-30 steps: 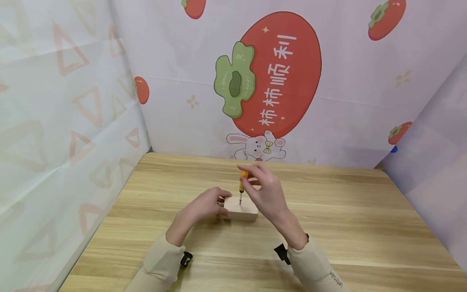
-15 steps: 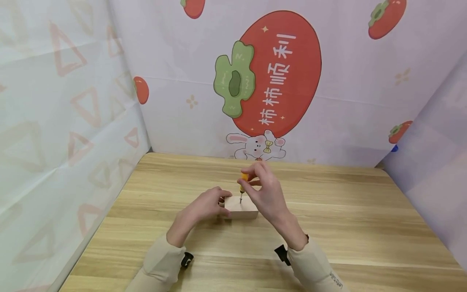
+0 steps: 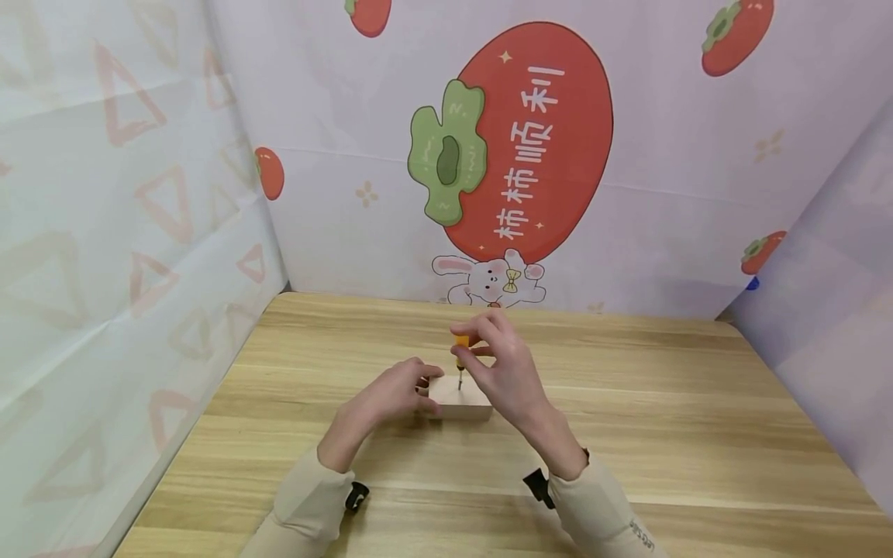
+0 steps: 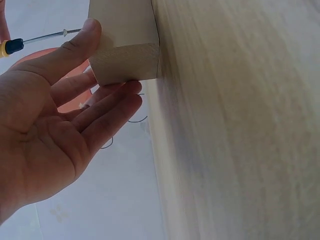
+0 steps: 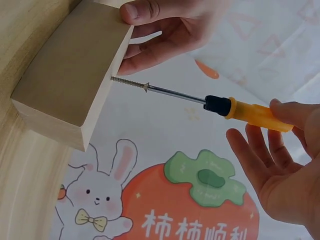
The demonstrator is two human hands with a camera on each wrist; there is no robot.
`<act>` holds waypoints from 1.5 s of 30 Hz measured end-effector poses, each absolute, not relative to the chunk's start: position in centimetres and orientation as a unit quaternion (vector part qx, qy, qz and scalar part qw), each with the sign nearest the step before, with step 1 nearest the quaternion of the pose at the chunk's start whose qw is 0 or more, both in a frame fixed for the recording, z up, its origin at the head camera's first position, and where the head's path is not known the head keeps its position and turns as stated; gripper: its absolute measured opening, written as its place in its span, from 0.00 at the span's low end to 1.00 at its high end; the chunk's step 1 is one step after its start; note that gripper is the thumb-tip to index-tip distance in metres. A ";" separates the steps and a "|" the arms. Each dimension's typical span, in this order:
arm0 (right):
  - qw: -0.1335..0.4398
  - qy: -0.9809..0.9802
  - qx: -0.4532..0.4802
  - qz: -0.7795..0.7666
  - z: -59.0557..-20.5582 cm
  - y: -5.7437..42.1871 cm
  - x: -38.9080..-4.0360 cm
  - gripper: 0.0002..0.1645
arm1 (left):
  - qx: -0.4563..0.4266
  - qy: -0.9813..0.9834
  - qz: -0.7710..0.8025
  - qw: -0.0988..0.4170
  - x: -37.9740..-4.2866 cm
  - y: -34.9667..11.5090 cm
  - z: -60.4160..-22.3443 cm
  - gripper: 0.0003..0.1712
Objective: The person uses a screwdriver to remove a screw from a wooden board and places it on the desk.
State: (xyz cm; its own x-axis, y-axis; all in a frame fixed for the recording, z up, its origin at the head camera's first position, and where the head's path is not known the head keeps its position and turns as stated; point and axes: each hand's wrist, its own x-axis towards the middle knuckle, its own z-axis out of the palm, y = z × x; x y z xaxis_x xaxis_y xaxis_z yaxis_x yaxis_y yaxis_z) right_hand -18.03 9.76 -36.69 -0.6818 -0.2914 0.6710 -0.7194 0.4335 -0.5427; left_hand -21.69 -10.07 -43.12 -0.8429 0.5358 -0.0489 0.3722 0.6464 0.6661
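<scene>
A pale wooden block (image 3: 463, 399) lies flat on the table, and a screw (image 5: 129, 82) stands upright in its top face with much of the thread showing. The tip of a screwdriver (image 5: 217, 106) with a yellow handle and black collar meets the screw's head. My right hand (image 3: 505, 368) pinches the handle near its upper end between thumb and fingers. At the block's left end my left hand (image 3: 392, 394) grips it, the thumb (image 4: 85, 40) on the near side and fingers on the far side.
The wood-grain tabletop (image 3: 663, 434) spreads around the block. A printed cloth wall (image 3: 335, 232) rises behind the table's far edge, with further cloth walls at left and right. Black wrist straps (image 3: 539, 488) sit at both sleeves.
The right hand's fingers have shifted on the screwdriver handle, and the handle's tilt has altered slightly. The left hand and the block stay in place.
</scene>
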 end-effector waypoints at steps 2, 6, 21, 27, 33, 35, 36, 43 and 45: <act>0.244 -0.808 0.316 0.434 -36.6 9.7 -18.0 0.17 | 0.252 0.898 0.339 0.122 -21.7 -10.1 -43.1 0.28; 0.232 -0.809 0.316 0.438 -36.6 9.6 -17.8 0.18 | 0.246 0.897 0.344 0.125 -21.7 -10.1 -43.1 0.28; 0.257 -0.796 0.311 0.451 -36.6 9.5 -18.1 0.16 | 0.236 0.899 0.347 0.126 -21.7 -10.1 -43.3 0.29; 0.253 -0.796 0.304 0.459 -36.8 9.4 -18.2 0.15 | 0.231 0.899 0.348 0.130 -21.7 -10.1 -43.3 0.31; 0.257 -0.797 0.302 0.455 -36.9 9.5 -18.3 0.16 | 0.228 0.900 0.349 0.131 -21.7 -10.1 -43.3 0.32; 0.257 -0.799 0.304 0.450 -36.8 9.5 -18.3 0.16 | 0.228 0.900 0.349 0.130 -21.7 -10.2 -43.3 0.32; 0.257 -0.800 0.305 0.449 -36.8 9.5 -18.3 0.17 | 0.228 0.900 0.349 0.130 -21.7 -10.2 -43.4 0.32; 0.253 -0.800 0.305 0.450 -37.0 9.3 -18.2 0.16 | 0.231 0.898 0.350 0.130 -21.9 -10.2 -43.6 0.32; 0.256 -0.798 0.303 0.453 -37.0 9.3 -18.2 0.14 | 0.234 0.898 0.350 0.129 -21.9 -10.2 -43.6 0.32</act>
State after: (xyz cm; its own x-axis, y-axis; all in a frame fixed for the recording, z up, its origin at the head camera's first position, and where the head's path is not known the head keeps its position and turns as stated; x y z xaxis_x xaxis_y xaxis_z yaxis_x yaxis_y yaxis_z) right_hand -18.22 9.30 -36.97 -0.6856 -0.2517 0.6830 -0.7156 0.4051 -0.5690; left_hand -21.86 -10.20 -43.56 -0.8571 0.5105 -0.0683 0.3297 0.6457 0.6888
